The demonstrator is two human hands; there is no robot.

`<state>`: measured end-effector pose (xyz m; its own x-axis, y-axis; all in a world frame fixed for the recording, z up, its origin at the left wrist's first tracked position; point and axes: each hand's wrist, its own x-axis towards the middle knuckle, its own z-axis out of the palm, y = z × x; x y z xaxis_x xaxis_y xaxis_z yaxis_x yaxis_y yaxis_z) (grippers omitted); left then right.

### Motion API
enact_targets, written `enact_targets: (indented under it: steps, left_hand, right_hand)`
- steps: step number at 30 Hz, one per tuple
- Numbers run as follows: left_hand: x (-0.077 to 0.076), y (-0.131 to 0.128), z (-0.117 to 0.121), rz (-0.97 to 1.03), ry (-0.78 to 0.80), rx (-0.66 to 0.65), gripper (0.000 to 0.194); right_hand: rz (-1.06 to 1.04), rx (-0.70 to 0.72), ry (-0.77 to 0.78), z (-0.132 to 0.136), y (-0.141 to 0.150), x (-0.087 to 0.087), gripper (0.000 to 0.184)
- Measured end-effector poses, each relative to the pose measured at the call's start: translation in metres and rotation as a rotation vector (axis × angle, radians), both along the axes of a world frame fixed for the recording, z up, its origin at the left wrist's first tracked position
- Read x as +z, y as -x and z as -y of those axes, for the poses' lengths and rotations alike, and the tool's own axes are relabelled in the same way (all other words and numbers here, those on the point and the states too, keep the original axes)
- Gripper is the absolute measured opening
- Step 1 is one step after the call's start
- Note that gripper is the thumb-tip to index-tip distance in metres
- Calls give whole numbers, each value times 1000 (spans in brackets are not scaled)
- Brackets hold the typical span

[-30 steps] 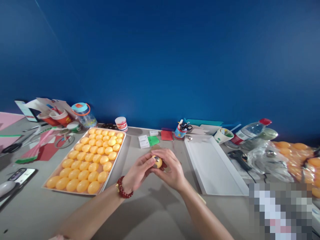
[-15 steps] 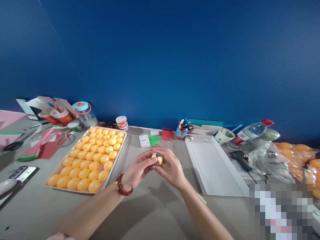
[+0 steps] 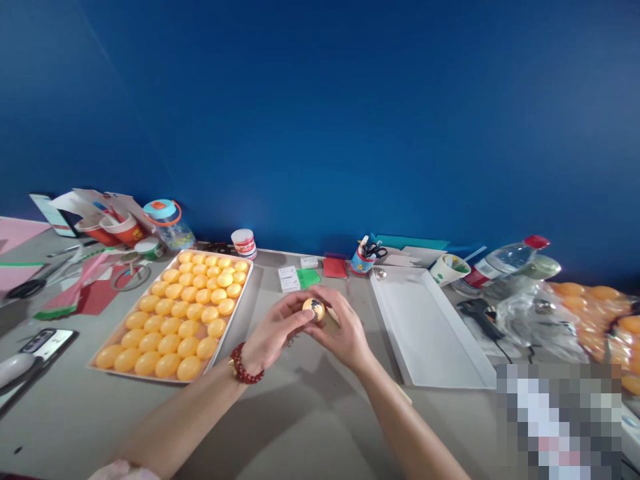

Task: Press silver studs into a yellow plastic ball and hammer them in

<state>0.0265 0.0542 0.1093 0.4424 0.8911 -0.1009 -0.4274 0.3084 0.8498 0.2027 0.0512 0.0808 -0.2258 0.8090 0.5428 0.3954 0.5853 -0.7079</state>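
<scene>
An orange table-tennis ball [image 3: 314,307] with dark markings on its side is held over the middle of the desk. My left hand [image 3: 279,330], with a red bead bracelet at the wrist, closes its thumb and fingers on the ball from the left. From the other side, the curved fingers of my right hand [image 3: 346,331] wrap around the ball too. Part of a brown piece [image 3: 331,323] shows beneath the right palm; its kind is unclear. To the left lies a shallow tray [image 3: 231,308] filled with rows of plain orange balls [image 3: 170,327].
An empty-looking white tray [image 3: 431,327] lies on the right. Behind my hands are small white boxes [image 3: 289,279], green paper [image 3: 308,278], red paper [image 3: 335,267] and a pen cup [image 3: 362,263]. Farther right are a glue gun [image 3: 481,319], a plastic bottle [image 3: 505,261] and bagged orange balls [image 3: 585,310].
Within my hands the ball has turned a little, so its dark markings show differently. Both hands have shifted slightly upward in view, still around the ball. The trays stay put.
</scene>
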Motion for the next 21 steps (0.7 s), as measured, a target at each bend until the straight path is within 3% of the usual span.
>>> enact_targets:
  steps: [2, 5, 9, 15, 21]
  left_hand:
    - [1, 4, -4, 16, -39, 54, 28]
    - [2, 11, -11, 23, -154, 148, 26]
    - [4, 18, -16, 21, -199, 217, 26]
    - [3, 20, -16, -8, -220, 173, 27]
    - [-2, 18, -16, -9, -234, 122, 33]
  right_hand:
    - [0, -3, 73, -3, -1, -5, 60]
    - [171, -10, 212, -8, -2, -15, 24]
    - [374, -14, 284, -15, 1, -31, 11]
    - [495, 7, 310, -16, 11, -55, 13]
    - [514, -5, 327, -11, 19, -59, 11]
